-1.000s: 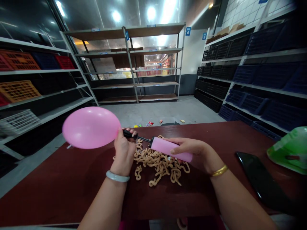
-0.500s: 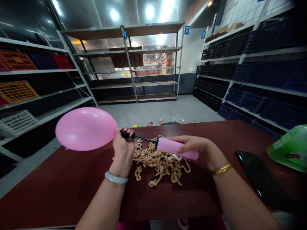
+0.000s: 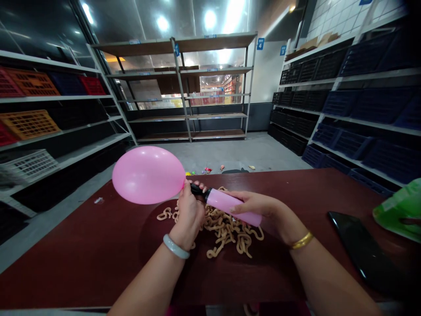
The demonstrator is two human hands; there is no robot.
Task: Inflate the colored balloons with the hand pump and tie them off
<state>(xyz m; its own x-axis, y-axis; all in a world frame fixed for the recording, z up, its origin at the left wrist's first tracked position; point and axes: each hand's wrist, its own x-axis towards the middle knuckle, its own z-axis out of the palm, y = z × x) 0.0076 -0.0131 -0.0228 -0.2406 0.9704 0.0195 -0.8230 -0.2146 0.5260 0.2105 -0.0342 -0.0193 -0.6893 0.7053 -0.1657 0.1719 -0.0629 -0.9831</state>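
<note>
A large inflated pink balloon points its neck at the black end of a pink hand pump. My left hand is closed around that black end and the balloon's neck. The pump's pink barrel lies in the closed grip of my right hand. The black end and the barrel nearly meet, with hardly any rod between them. Beneath both hands, a heap of curly tan pieces covers part of the dark red table.
A black phone and a green bag are on the table's right side. A small clear scrap lies at the left. Small colourful bits lie on the floor beyond. Shelves with crates at both sides surround the area.
My left hand, with the balloon and black end, has moved right toward the barrel. The rod that showed between them is now nearly hidden. The barrel has shifted slightly left.
</note>
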